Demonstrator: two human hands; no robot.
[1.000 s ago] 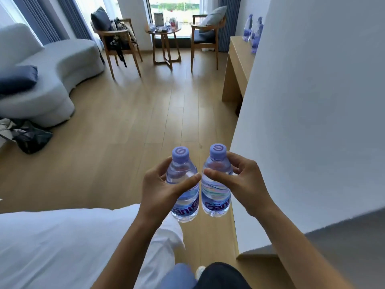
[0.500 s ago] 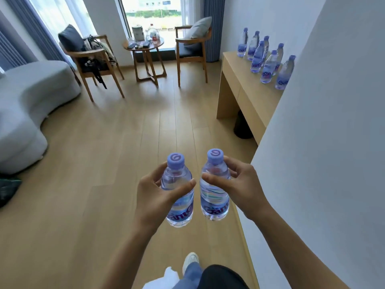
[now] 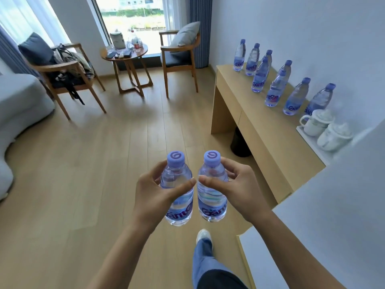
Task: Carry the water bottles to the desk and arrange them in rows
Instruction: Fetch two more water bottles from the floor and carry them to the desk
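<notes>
Currently two bottles are held upright side by side above the floor: one [image 3: 178,190] gripped by curled left hand [image 3: 153,192] fingers, the other [image 3: 212,189] by the right hand [image 3: 239,188]. Eight bottles [image 3: 276,91] are stood on the desk [image 3: 256,130].

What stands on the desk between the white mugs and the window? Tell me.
Head view: eight water bottles in two rows on the desk, between the white mugs and the window.

Both forearms reach forward, bare, with the hands side by side at mid-frame. The left hand [image 3: 155,192] curls round a bottle [image 3: 178,190], thumb across its front; the right hand [image 3: 239,189] grips another bottle [image 3: 212,189] likewise, thumb tips nearly meeting.
</notes>
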